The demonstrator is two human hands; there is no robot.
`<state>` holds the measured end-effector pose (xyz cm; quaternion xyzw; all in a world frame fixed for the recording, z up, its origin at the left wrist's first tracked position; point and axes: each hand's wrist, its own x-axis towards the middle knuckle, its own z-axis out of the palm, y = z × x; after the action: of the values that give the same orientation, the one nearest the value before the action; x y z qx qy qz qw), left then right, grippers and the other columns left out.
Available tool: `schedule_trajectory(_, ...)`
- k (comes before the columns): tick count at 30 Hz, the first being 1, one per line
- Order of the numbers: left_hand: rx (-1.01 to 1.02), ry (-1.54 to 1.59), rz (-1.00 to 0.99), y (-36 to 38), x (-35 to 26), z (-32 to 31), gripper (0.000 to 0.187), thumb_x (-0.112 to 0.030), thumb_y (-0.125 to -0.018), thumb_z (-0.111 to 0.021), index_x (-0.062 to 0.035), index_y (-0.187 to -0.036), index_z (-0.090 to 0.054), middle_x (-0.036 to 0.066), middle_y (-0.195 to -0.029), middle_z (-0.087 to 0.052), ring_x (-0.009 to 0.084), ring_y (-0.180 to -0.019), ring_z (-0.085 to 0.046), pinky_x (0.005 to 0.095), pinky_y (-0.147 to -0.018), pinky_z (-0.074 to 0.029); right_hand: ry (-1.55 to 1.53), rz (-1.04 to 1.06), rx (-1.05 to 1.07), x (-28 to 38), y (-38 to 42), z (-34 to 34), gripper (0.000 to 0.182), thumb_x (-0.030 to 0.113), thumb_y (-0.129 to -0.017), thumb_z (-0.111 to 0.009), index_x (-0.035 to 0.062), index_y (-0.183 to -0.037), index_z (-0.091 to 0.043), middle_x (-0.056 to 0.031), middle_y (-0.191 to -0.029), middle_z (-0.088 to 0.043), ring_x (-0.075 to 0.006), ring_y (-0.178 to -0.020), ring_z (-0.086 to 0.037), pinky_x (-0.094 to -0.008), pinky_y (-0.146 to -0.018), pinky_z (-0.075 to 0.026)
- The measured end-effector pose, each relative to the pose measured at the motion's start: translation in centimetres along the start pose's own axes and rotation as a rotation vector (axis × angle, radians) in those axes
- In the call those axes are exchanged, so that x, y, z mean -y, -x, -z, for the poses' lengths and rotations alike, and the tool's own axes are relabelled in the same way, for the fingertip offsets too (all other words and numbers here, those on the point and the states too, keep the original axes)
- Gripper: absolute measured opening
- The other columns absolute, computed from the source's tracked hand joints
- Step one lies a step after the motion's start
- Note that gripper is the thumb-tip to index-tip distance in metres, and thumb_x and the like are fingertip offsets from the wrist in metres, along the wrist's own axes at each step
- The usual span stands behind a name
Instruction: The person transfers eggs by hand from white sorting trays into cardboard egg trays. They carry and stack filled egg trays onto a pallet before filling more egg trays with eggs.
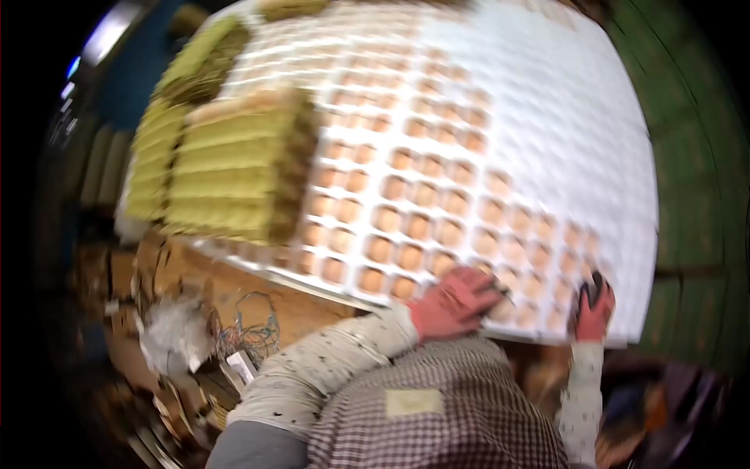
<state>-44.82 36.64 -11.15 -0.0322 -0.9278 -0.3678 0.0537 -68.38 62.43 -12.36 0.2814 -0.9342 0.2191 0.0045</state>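
Note:
My left hand [457, 303], in a red glove with dark fingertips, reaches over the near edge of a white tray [355, 301]. Its fingers are bent downward among small round light-brown pieces [418, 227] that sit in the cells. Whatever lies under those fingers is hidden. My right hand [595, 310], gloved alike, is by the near right part of the white trays, thumb and forefinger a little apart, with no held thing visible. Light-brown pieces fill cells on the left and middle. Motion blur hides the pieces' exact kind.
Yellow-green ridged stacks [226, 187] stand on the left of the white surface. Plain white cells [562, 133] extend over the far right. Below left are cardboard [219, 270], a crumpled plastic bag [176, 336] and tangled wires [254, 332]. Green panels [691, 234] line the right side.

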Motion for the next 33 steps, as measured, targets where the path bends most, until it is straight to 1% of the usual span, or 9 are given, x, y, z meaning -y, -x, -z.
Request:
schedule_trajectory(3,-0.151,-0.017,-0.068,4.2,1.0,6.3,0.058,-0.034,-0.078,-0.069,-0.013,-0.13,-0.054,0.017,-0.131,-0.048,0.0352,-0.118,-0.048,0.0456,-0.1,-0.038,-0.275,0.035,0.259,8.0,-1.1,-2.5,0.058,0.026,-0.077,-0.075,-0.0022,-0.125,-0.055,-0.022,-0.12,-0.059,-0.0365,-0.102,-0.06,-0.0437,-0.093,-0.048)
schedule_trajectory(6,-0.147,0.052,-0.055,11.3,1.5,17.9,0.055,-0.032,-0.081,-0.067,-0.0114,-0.131,-0.055,0.017,-0.133,-0.049,0.0356,-0.119,-0.049,0.0453,-0.1,-0.038,0.482,0.358,0.803,13.2,1.0,-2.8,0.064,0.051,-0.063,-0.076,0.009,-0.11,-0.062,-0.0162,-0.094,-0.066,-0.0335,-0.089,-0.065,-0.0439,-0.079,-0.052)
schedule_trajectory(12,-0.503,-0.215,0.242,27.2,10.2,38.3,0.062,-0.018,-0.072,-0.076,-0.01,-0.13,-0.056,0.019,-0.131,-0.053,0.0349,-0.118,-0.053,0.0422,-0.103,-0.04,0.641,0.273,0.737,17.6,2.8,-2.9,0.039,0.035,-0.072,-0.074,0.0125,-0.102,-0.063,-0.0098,-0.098,-0.067,-0.0284,-0.095,-0.063,-0.0401,-0.081,-0.05)
schedule_trajectory(14,-0.501,-0.72,0.303,28.3,15.6,44.1,0.062,-0.014,-0.069,-0.078,-0.0109,-0.127,-0.057,0.015,-0.128,-0.055,0.033,-0.112,-0.055,0.0412,-0.097,-0.042,0.585,-0.004,0.939,31.8,-1.3,-1.1,0.042,0.038,-0.078,-0.07,0.017,-0.114,-0.064,-0.0066,-0.103,-0.067,-0.0275,-0.098,-0.062,-0.0376,-0.084,-0.048)
schedule_trajectory(17,-0.184,-1.031,0.398,27.9,22.0,48.1,0.068,-0.015,-0.063,-0.081,-0.0117,-0.126,-0.055,0.012,-0.124,-0.057,0.0318,-0.103,-0.057,0.0416,-0.092,-0.044,-0.101,0.506,0.403,48.3,-4.5,-2.5,0.041,0.022,-0.08,-0.07,0.0105,-0.118,-0.062,-0.011,-0.102,-0.065,-0.0286,-0.091,-0.062,-0.0391,-0.081,-0.049)
schedule_trajectory(22,-0.225,-0.66,0.46,28.0,27.1,49.4,0.075,-0.016,-0.061,-0.085,-0.0071,-0.128,-0.051,0.017,-0.126,-0.056,0.0315,-0.112,-0.056,0.0411,-0.096,-0.045,0.456,0.714,0.285,61.2,-9.2,-10.8,0.072,0.027,-0.071,-0.078,0.0152,-0.135,-0.048,-0.0105,-0.127,-0.056,-0.0265,-0.11,-0.054,-0.0389,-0.093,-0.042)
schedule_trajectory(26,-0.779,0.936,0.389,30.2,29.8,50.2,0.046,-0.009,-0.082,-0.066,-0.0033,-0.126,-0.054,0.004,-0.119,-0.058,0.015,-0.111,-0.055,0.0306,-0.099,-0.044,-0.144,0.553,0.347,58.3,-12.0,-12.4,0.07,0.025,-0.073,-0.08,0.0102,-0.134,-0.049,-0.0095,-0.117,-0.061,-0.0222,-0.104,-0.06,-0.0371,-0.088,-0.048)
schedule_trajectory(31,-0.018,-0.626,0.393,25.0,25.5,47.8,0.063,-0.039,-0.068,-0.08,-0.0133,-0.12,-0.055,0.011,-0.114,-0.059,0.0279,-0.095,-0.065,0.0396,-0.079,-0.05,-0.758,0.196,0.796,59.4,-14.6,-11.7,0.061,0.025,-0.076,-0.08,0.0086,-0.13,-0.056,-0.0117,-0.114,-0.063,-0.0215,-0.1,-0.065,-0.0339,-0.083,-0.054)
schedule_trajectory(33,-0.095,-0.726,0.311,24.3,26.3,46.9,0.049,-0.032,-0.067,-0.078,-0.015,-0.107,-0.055,0.006,-0.108,-0.06,0.0262,-0.085,-0.064,0.0384,-0.073,-0.05,0.147,0.66,0.467,63.1,-12.2,-12.3,0.048,0.041,-0.08,-0.072,0.0191,-0.121,-0.062,-0.0138,-0.112,-0.06,-0.0275,-0.098,-0.064,-0.0406,-0.081,-0.053)
